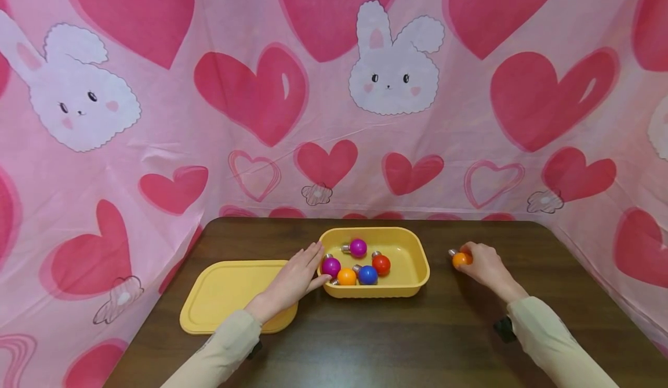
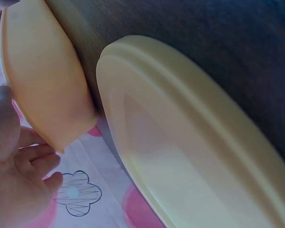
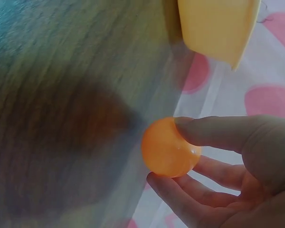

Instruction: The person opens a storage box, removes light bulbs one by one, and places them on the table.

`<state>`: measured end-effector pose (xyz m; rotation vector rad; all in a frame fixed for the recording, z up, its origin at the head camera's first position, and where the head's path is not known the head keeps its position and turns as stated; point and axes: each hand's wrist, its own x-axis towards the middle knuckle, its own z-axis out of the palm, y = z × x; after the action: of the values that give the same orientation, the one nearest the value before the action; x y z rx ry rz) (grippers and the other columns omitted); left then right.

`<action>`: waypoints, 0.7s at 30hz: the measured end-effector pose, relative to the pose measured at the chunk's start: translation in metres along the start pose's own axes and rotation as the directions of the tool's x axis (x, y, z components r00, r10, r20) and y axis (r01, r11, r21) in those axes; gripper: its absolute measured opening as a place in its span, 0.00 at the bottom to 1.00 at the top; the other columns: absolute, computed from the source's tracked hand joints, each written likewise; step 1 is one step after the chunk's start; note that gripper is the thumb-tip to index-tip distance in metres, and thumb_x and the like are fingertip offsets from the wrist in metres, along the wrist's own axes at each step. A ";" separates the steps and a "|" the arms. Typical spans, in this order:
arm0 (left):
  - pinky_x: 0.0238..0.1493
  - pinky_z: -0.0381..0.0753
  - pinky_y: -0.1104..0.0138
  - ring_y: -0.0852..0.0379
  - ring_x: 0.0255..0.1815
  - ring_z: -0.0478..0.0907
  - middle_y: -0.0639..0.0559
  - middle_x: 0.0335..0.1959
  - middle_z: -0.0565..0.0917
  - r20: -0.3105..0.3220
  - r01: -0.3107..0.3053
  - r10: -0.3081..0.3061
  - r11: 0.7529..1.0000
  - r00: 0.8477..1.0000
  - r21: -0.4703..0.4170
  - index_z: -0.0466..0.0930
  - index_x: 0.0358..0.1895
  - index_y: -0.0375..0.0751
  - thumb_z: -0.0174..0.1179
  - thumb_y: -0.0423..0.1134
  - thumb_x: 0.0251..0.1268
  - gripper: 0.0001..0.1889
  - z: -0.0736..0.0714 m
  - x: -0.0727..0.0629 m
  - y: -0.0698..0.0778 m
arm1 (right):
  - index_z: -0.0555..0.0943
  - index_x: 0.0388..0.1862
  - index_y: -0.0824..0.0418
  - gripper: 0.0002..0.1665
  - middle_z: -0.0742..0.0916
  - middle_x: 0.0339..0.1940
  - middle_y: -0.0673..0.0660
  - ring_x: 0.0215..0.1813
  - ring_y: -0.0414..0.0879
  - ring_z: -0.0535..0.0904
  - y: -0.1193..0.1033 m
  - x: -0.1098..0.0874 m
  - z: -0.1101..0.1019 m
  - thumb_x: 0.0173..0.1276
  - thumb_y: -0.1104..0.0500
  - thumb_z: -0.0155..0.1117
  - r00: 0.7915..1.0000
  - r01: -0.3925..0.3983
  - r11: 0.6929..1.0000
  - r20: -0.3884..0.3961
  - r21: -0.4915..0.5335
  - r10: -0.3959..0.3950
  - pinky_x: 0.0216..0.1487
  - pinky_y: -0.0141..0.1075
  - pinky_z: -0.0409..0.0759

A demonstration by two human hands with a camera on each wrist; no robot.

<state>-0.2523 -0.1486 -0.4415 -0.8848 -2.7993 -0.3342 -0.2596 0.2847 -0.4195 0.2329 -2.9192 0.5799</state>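
My right hand (image 1: 485, 265) pinches an orange light bulb (image 1: 461, 260) by its round globe, thumb on one side and fingertips on the other. Its metal screw base points away to the left in the head view. My left hand (image 1: 294, 275) rests against the left rim of a yellow box (image 1: 402, 290), its fingers stretched along the edge. Inside the box lie two purple bulbs (image 1: 358, 247), a second orange bulb (image 1: 347, 276), a blue bulb (image 1: 367, 275) and a red bulb (image 1: 381, 265), mostly gathered toward the left side.
A yellow lid (image 1: 224, 292) lies flat on the dark wooden table (image 1: 365, 341), left of the box and partly under my left forearm. Behind the table hangs a pink cloth (image 1: 323, 104) with hearts and rabbits.
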 end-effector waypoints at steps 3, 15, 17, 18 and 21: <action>0.75 0.66 0.49 0.42 0.76 0.66 0.38 0.74 0.69 0.005 0.002 -0.002 1.000 1.000 0.002 0.66 0.72 0.33 0.56 0.56 0.71 0.35 0.000 0.000 0.000 | 0.80 0.41 0.75 0.20 0.85 0.34 0.69 0.33 0.56 0.77 0.003 -0.001 0.002 0.54 0.63 0.72 1.000 -0.006 1.000 0.007 -0.010 0.006 0.39 0.53 0.80; 0.75 0.66 0.50 0.43 0.76 0.66 0.39 0.74 0.69 0.001 0.012 -0.012 1.000 1.000 -0.001 0.67 0.72 0.34 0.57 0.56 0.70 0.36 -0.001 -0.001 0.001 | 0.79 0.42 0.75 0.20 0.84 0.33 0.67 0.33 0.54 0.76 0.007 0.000 0.004 0.56 0.63 0.72 0.997 -0.039 0.999 0.061 -0.007 0.040 0.38 0.50 0.80; 0.76 0.66 0.51 0.44 0.76 0.66 0.39 0.74 0.68 0.010 0.020 -0.020 1.000 1.000 -0.003 0.66 0.72 0.35 0.56 0.57 0.70 0.36 -0.001 -0.001 0.001 | 0.79 0.42 0.75 0.20 0.84 0.33 0.67 0.32 0.54 0.76 0.007 0.000 0.004 0.56 0.63 0.72 0.997 -0.041 0.999 0.062 -0.010 0.042 0.38 0.50 0.80; 0.76 0.65 0.51 0.44 0.76 0.65 0.39 0.74 0.68 0.013 0.020 -0.019 1.000 1.000 -0.003 0.66 0.72 0.35 0.56 0.57 0.70 0.36 -0.001 -0.001 0.001 | 0.79 0.41 0.75 0.20 0.84 0.33 0.67 0.32 0.54 0.76 0.007 0.000 0.004 0.55 0.63 0.72 0.997 -0.043 0.999 0.064 -0.011 0.043 0.37 0.50 0.80; 0.76 0.65 0.51 0.43 0.76 0.65 0.39 0.74 0.68 0.014 0.018 -0.017 1.000 1.000 -0.004 0.66 0.72 0.35 0.56 0.57 0.70 0.36 -0.001 -0.001 0.001 | 0.79 0.42 0.75 0.20 0.84 0.33 0.67 0.33 0.55 0.76 0.006 -0.001 0.004 0.56 0.62 0.72 0.996 -0.048 0.999 0.070 -0.015 0.049 0.38 0.50 0.80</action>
<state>-0.2509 -0.1489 -0.4406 -0.8673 -2.8217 -0.3377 -0.2607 0.2889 -0.4256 0.1851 -3.0028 0.5710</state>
